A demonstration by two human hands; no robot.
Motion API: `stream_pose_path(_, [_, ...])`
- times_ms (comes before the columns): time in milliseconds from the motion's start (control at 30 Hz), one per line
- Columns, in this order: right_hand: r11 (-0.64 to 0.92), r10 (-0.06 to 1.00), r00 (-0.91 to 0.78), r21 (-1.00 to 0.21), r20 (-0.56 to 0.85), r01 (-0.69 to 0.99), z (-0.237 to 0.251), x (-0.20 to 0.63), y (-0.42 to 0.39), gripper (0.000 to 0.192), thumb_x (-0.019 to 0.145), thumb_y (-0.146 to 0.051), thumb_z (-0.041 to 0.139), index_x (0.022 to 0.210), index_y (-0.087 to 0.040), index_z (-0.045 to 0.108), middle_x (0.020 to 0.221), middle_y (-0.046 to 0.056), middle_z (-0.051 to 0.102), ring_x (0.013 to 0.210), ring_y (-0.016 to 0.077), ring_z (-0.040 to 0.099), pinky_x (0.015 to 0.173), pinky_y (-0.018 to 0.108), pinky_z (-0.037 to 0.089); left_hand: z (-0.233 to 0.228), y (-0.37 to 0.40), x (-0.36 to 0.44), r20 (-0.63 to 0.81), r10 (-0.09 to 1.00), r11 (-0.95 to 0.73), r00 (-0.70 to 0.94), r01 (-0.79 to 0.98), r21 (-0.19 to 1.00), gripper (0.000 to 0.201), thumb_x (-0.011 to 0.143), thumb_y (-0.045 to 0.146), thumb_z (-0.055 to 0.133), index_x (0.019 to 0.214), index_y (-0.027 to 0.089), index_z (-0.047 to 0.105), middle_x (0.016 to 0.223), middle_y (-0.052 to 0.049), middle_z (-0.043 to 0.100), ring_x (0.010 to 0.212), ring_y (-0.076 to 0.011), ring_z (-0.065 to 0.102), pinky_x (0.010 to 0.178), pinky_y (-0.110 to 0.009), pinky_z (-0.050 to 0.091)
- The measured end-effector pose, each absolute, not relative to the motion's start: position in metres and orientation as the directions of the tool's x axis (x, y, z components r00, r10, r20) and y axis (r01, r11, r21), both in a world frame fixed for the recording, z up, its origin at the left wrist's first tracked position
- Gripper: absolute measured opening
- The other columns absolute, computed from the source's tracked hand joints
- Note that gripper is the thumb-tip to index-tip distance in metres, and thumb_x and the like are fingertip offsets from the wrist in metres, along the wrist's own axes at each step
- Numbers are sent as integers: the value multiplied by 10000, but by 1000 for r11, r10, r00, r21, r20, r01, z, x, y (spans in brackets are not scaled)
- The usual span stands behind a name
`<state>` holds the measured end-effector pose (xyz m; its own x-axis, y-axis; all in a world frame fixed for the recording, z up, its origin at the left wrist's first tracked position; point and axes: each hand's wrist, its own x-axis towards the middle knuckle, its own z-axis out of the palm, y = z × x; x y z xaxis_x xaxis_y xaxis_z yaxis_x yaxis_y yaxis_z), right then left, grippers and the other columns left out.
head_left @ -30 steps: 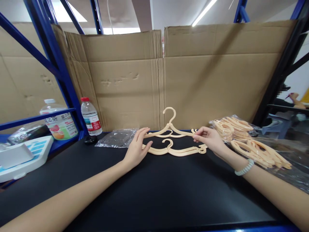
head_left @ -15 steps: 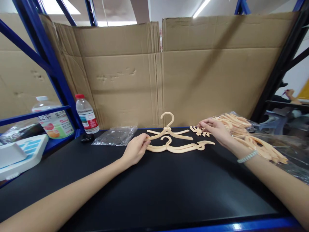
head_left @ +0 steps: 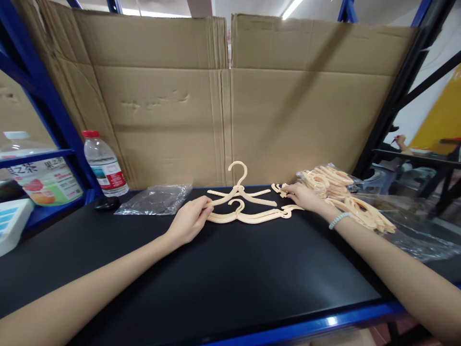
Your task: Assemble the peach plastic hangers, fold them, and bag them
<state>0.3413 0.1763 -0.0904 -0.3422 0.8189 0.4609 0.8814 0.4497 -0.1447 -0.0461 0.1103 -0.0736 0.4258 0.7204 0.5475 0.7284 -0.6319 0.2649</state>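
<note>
A beige plastic hanger (head_left: 240, 191) is raised a little above the black tabletop (head_left: 230, 269), with my left hand (head_left: 187, 222) pinching its left arm end. Just below it, a small stack of matching hangers (head_left: 252, 216) lies flat on the table. My right hand (head_left: 304, 197) reaches to the right, its fingertips on small beige hanger pieces (head_left: 280, 189) next to the pile; whether it grips one I cannot tell. A pale bead bracelet sits on that wrist.
A pile of beige hangers on clear plastic (head_left: 345, 197) lies at the right. A crumpled clear bag (head_left: 154, 199), a small black object (head_left: 104, 203) and a water bottle (head_left: 104, 166) sit at the back left. Cardboard sheets (head_left: 223, 105) wall off the back. Blue shelf posts stand left.
My right hand let go of the raised hanger's right end and moved right to the small pieces by the pile. The left hand closed on the hanger's left end and lowered it.
</note>
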Motion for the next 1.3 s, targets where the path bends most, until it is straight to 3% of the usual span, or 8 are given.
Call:
stream_pose_path(300, [504,752,-291,-232,591,832,-89,336,175,183,823,-202,539,872,-213,714,934,61,716,895,233,614,859,377,469,-73,109,-46,548,724,-629,419,727,275,182,929,298,378,888,195,522,742,-9,590,669,-175,550,621,-282,401])
stream_pose_path(467, [476,669,-57,-368,741,799,-77,329,169,276,872,-333,470,925,-171,687,959,108,687,897,231,611,789,371,493,-74,110,-47,553,726,-625,409,728,281,200,928,316,369,869,197,518,736,-9,588,665,-175,551,612,-279,397])
stream_pose_path(567, [468,641,192,-577,743,669,-69,320,158,300,835,-398,521,947,-170,681,842,90,671,775,210,607,683,338,494,-74,109,-47,553,727,-623,407,729,283,197,930,316,366,863,201,512,724,-1,581,656,-171,550,609,-276,397])
stream_pose_path(667, [481,755,321,-816,572,322,-61,306,140,298,774,-404,596,954,-176,662,623,7,584,544,142,537,520,278,442,-73,109,-47,555,726,-623,407,730,280,187,932,311,372,875,202,513,724,0,579,659,-171,552,611,-276,398])
stream_pose_path(800, [389,907,168,-921,386,21,-56,288,120,277,747,-387,638,923,-173,641,720,43,646,618,151,609,569,282,494,-74,109,-47,558,725,-621,404,734,275,177,931,298,381,862,201,512,722,0,578,659,-169,549,618,-275,395])
stream_pose_path(967, [258,966,24,-963,257,-71,-64,278,117,268,733,-407,679,877,-181,667,892,85,692,781,174,651,715,312,544,-74,109,-47,557,730,-617,396,733,288,161,924,280,401,857,198,522,717,4,575,655,-165,538,613,-270,392])
stream_pose_path(1100, [165,986,52,-966,157,-202,-70,277,119,260,599,-264,794,776,-209,612,820,42,695,728,149,626,647,273,531,-75,109,-48,553,729,-623,403,726,292,162,927,278,392,858,198,515,738,-1,585,663,-166,541,616,-270,390])
stream_pose_path(1300, [83,990,-99,-976,105,-201,-67,276,117,255,621,-282,790,804,-197,634,859,41,670,746,134,585,622,238,483,-75,110,-48,547,736,-617,399,729,298,164,929,290,391,864,199,510,739,1,574,675,-169,533,637,-276,383])
